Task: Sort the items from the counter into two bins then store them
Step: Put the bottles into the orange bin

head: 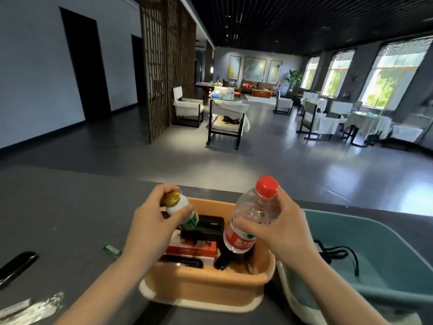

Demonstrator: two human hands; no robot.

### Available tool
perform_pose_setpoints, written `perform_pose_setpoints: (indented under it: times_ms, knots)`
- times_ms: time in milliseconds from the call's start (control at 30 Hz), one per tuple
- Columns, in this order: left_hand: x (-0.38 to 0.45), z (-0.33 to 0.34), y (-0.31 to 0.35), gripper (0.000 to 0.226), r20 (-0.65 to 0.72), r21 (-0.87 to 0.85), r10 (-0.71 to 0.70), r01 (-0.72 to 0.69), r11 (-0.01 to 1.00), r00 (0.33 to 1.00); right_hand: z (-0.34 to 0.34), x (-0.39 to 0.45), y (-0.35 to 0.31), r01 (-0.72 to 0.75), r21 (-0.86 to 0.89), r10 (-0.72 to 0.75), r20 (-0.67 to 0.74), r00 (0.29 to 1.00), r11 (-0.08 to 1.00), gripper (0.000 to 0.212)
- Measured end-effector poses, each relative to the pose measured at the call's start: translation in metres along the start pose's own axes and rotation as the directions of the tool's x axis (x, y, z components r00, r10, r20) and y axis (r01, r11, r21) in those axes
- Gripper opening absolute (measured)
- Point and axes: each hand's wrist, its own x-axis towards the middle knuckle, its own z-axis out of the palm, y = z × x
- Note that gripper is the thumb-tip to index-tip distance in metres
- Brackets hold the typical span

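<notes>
The left hand [150,221] grips a small white bottle [181,208] with a gold cap, fingers curled round its neck and thumb across its body, holding it tilted above the far left part of the orange bin [206,283]. The right hand [278,233] grasps a clear water bottle [250,214] with a red cap and red label, thumb across the label and fingers behind, leaning over the right side of the same bin.

Directly under the two hands the orange bin is crowded: a black box [203,227] sits just below the white bottle, an orange-and-white carton [191,249] lies beneath that toward the left wrist, a flat dark device [181,263] lies nearest the body, and a dark object under the water bottle's base cannot be made out. To the right of the right hand, touching or just beside the orange bin, stands the teal bin [384,235] holding a black cable [342,254].

Left of the left forearm on the grey worktop [58,207] lie a small green packet [112,249], a black oblong item [17,266] and a crinkled clear wrapper [35,308].
</notes>
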Motion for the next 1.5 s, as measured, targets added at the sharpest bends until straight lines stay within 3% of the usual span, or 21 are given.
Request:
perform_pose_setpoints:
  times_ms: [167, 333, 433, 567, 700, 833, 900, 967, 1033, 1167, 1300, 1400, 1500]
  knots:
    - [0.000, 0.042, -0.013, 0.036, 0.055, 0.116, -0.050, 0.044, 0.992, 0.997, 0.007, 0.021, 0.048, -0.056, -0.070, 0.059, 0.044, 0.997, 0.996, 0.072]
    - [0.006, 0.064, -0.035, 0.036, 0.299, 0.157, -0.147, 0.103, 0.982, 0.943, 0.017, 0.024, 0.078, -0.094, -0.099, 0.106, 0.123, 0.987, 0.991, 0.063]
    - [0.017, 0.081, -0.043, 0.037, 0.518, 0.201, -0.156, 0.058, 0.978, 0.841, 0.017, 0.020, 0.084, -0.133, -0.130, 0.149, 0.115, 0.982, 0.982, 0.063]
    - [0.030, 0.109, -0.048, 0.036, 0.736, 0.249, -0.147, -0.063, 0.966, 0.661, 0.013, 0.011, 0.076, -0.101, -0.135, 0.103, 0.007, 0.995, 0.986, 0.051]
    - [0.047, 0.122, -0.050, 0.038, 0.816, 0.264, -0.171, -0.092, 0.960, 0.552, 0.007, 0.002, 0.063, -0.128, -0.099, 0.129, 0.006, 0.992, 0.987, 0.053]
    - [0.050, 0.129, -0.047, 0.034, 0.866, 0.296, -0.178, -0.190, 0.936, 0.468, 0.006, 0.001, 0.054, -0.209, -0.170, 0.230, 0.116, 0.966, 0.963, 0.057]
    - [0.043, 0.132, -0.047, 0.030, 0.856, 0.353, -0.112, -0.411, 0.840, 0.505, 0.008, 0.001, 0.054, -0.221, -0.260, 0.263, 0.140, 0.954, 0.940, 0.057]
    - [0.038, 0.135, -0.048, 0.030, 0.821, 0.436, 0.005, -0.632, 0.641, 0.571, 0.011, 0.001, 0.056, -0.223, -0.356, 0.289, 0.144, 0.946, 0.908, 0.054]
    - [0.037, 0.139, -0.050, 0.022, 0.776, 0.482, 0.145, -0.725, 0.493, 0.614, 0.012, 0.002, 0.058, -0.222, -0.421, 0.308, 0.147, 0.940, 0.879, 0.050]
    - [0.044, 0.144, -0.054, 0.019, 0.724, 0.449, 0.213, -0.682, 0.578, 0.657, 0.017, 0.009, 0.061, -0.195, -0.512, 0.325, 0.178, 0.929, 0.837, 0.046]
    - [0.048, 0.135, -0.054, 0.035, 0.669, 0.432, 0.174, -0.569, 0.699, 0.722, 0.029, 0.021, 0.063, -0.094, -0.687, 0.353, 0.246, 0.903, 0.721, 0.048]
    - [0.046, 0.113, -0.053, 0.034, 0.542, 0.431, 0.160, -0.437, 0.790, 0.825, 0.036, 0.025, 0.069, -0.135, -0.709, 0.325, 0.140, 0.935, 0.692, 0.063]
    - [0.037, 0.088, -0.055, 0.029, 0.448, 0.440, 0.117, -0.332, 0.835, 0.887, 0.042, 0.028, 0.072, -0.108, -0.758, 0.229, 0.056, 0.972, 0.643, 0.075]
